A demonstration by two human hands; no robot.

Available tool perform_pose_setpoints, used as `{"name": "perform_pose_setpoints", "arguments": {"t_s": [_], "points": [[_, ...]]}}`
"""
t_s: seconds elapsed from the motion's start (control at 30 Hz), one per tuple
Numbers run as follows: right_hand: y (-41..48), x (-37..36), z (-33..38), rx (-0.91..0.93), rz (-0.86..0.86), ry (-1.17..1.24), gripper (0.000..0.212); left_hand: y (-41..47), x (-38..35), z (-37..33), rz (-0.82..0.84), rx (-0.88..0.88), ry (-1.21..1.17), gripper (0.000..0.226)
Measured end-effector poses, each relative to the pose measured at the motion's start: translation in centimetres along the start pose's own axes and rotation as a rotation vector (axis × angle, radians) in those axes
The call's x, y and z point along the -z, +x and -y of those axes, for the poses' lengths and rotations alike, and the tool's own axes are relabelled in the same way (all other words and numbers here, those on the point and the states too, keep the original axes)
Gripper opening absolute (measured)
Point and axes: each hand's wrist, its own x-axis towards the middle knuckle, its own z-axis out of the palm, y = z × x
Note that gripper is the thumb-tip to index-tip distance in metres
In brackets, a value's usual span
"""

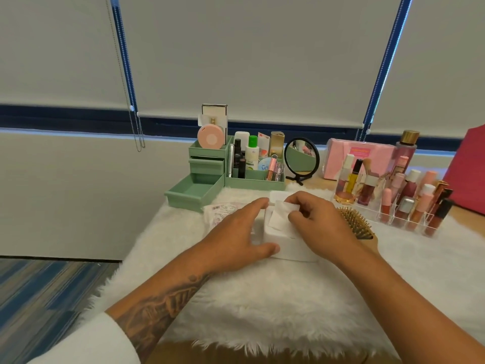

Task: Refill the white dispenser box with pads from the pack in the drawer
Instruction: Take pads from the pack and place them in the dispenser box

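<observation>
The white dispenser box (284,249) sits on the white fur mat in the middle of the table, its lid (279,197) tilted up at the back. My left hand (236,229) grips the box's left side, thumb on its front corner. My right hand (317,219) pinches white pads (278,218) over the box's open top. The clear pad pack (223,210) with pink print lies flat just left of the box, partly hidden by my left hand. The green drawer (194,191) stands pulled out and empty at the back left.
A green organiser (253,179) with bottles stands behind the box, a round black mirror (301,156) to its right. A wooden hairbrush (357,223) lies right of my right hand. A clear rack of lip products (409,203) and a pink box (359,156) fill the right.
</observation>
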Motion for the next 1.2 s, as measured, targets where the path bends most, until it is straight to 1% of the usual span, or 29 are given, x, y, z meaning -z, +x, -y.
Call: {"name": "perform_pose_setpoints", "arguments": {"t_s": [0.1,0.17,0.2,0.27,0.3,0.43,0.53,0.63,0.8,0.87,1.0,1.03,1.1,1.2], "points": [[-0.3,-0.7,-0.5,0.086,-0.022,-0.236,0.032,-0.1,0.0,0.0,0.000,-0.007,0.007,0.089],[-0.6,-1.0,-0.8,0.173,-0.093,-0.269,0.040,-0.1,-0.1,0.0,-0.008,-0.012,0.014,0.088],[-0.7,-1.0,-0.9,0.212,-0.137,-0.256,0.040,-0.1,-0.1,0.0,-0.012,-0.011,0.012,0.088],[-0.9,-1.0,-1.2,0.274,-0.214,-0.230,0.031,-0.1,-0.2,0.1,-0.019,-0.005,0.006,0.087],[-1.1,-1.0,-1.5,0.305,-0.217,-0.238,0.026,-0.1,-0.2,0.1,-0.024,-0.006,0.005,0.087],[-1.9,-1.5,-2.2,0.428,-0.081,-0.270,0.036,-0.2,-0.3,0.1,-0.036,-0.025,-0.014,0.084],[-2.2,-1.7,-2.4,0.468,-0.077,-0.305,0.041,-0.1,-0.4,0.2,-0.039,-0.025,-0.018,0.086],[-2.3,-1.6,-2.3,0.448,-0.043,-0.351,0.048,-0.2,-0.4,0.2,-0.037,-0.021,-0.004,0.086],[-2.0,-0.7,-1.5,0.436,0.110,-0.464,0.061,0.0,-0.5,0.2,-0.043,-0.044,0.008,0.083],[-1.8,-0.5,-1.4,0.442,0.146,-0.476,0.060,-0.2,-0.4,0.1,-0.029,-0.049,0.021,0.086],[-1.8,0.1,-1.9,0.443,0.189,-0.448,0.058,-1.4,0.9,-0.2,0.026,-0.079,0.169,0.097],[-1.8,0.3,-2.0,0.442,0.189,-0.439,0.058,-1.9,1.5,-0.1,0.026,-0.072,0.194,0.095],[-1.9,0.6,-2.2,0.450,0.182,-0.430,0.058,-2.9,2.7,0.6,0.015,-0.073,0.216,0.083],[-2.1,0.7,-2.0,0.482,0.178,-0.423,0.054,-4.4,3.7,2.2,-0.042,-0.107,0.196,0.051]]}}
